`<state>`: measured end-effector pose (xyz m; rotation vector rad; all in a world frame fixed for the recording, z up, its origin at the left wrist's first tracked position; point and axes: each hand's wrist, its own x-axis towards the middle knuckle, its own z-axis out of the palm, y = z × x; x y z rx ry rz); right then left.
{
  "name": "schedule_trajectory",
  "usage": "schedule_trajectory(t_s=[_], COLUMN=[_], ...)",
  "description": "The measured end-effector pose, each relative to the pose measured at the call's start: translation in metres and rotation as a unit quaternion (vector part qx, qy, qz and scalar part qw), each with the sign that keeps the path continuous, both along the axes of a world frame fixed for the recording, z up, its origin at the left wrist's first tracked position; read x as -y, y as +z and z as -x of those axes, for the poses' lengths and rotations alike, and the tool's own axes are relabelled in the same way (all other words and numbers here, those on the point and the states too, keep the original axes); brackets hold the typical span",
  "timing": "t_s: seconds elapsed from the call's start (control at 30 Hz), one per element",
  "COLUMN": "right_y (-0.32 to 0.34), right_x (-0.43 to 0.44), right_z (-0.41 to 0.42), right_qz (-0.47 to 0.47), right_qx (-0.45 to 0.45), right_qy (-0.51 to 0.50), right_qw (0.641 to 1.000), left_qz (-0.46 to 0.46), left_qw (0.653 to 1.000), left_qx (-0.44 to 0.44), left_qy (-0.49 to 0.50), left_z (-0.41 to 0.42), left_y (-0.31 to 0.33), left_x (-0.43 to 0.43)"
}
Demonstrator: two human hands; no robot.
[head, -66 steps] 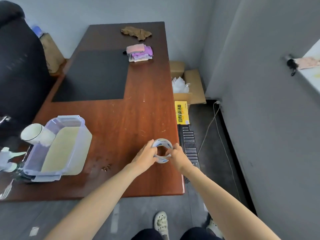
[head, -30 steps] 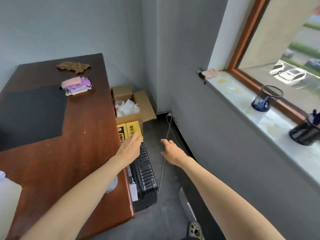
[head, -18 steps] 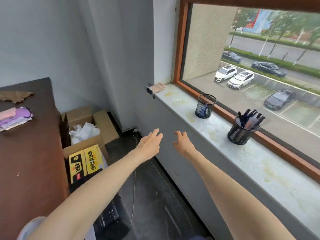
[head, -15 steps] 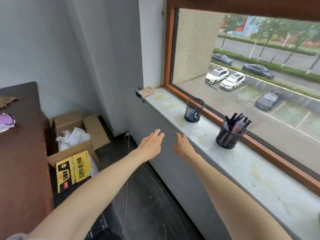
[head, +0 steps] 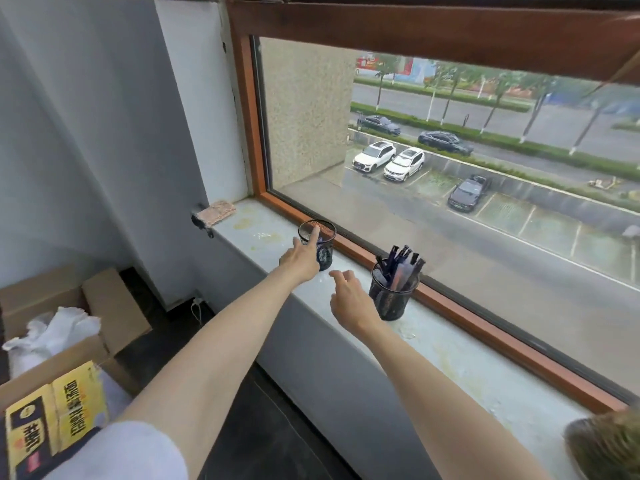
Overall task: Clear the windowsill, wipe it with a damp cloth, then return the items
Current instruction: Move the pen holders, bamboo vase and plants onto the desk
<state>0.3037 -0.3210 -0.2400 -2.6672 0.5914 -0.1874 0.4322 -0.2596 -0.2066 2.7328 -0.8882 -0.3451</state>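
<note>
A pale, stained windowsill [head: 460, 358] runs below the window. On it stand two black mesh cups: an almost empty mesh cup [head: 323, 242] further left and a mesh pen holder [head: 393, 296] full of pens. A pinkish cloth [head: 218, 212] lies at the sill's far left end beside a small black clip [head: 200, 221]. My left hand [head: 303, 258] reaches to the emptier cup with fingers straight, fingertips at its rim. My right hand [head: 349, 299] hovers open just left of the pen holder, holding nothing.
An open cardboard box [head: 55, 327] with white wrapping and a yellow printed flap [head: 55, 424] stands on the floor at the left. A white plug and cable [head: 196, 304] hang on the wall below the sill. A brownish fuzzy object [head: 606, 445] sits at the sill's right end.
Both hands let go of the tape roll on the desk and my view swung to the window. The hands have since reached forward onto the sill, up to the two mesh cups.
</note>
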Motion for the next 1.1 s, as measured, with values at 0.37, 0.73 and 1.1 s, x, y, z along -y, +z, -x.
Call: schedule_trajectory(t_s=[0.37, 0.73, 1.1], right_y=[-0.011, 0.014, 0.012], right_x=[0.002, -0.076, -0.279], right_z=[-0.002, -0.03, -0.041], right_qz=[-0.045, -0.097, -0.092], right_qx=[0.035, 0.133, 0.076], right_qy=[-0.026, -0.04, 0.165], right_qw=[0.998, 0.986, 0.979], left_qz=[0.108, 0.148, 0.342], left_qw=[0.993, 0.983, 0.868], left_qx=[0.037, 0.096, -0.213], left_qy=[0.044, -0.054, 0.29], left_z=[-0.007, 0.019, 0.032], left_y=[-0.013, 0.009, 0.003], left_x=[-0.009, -0.108, -0.343])
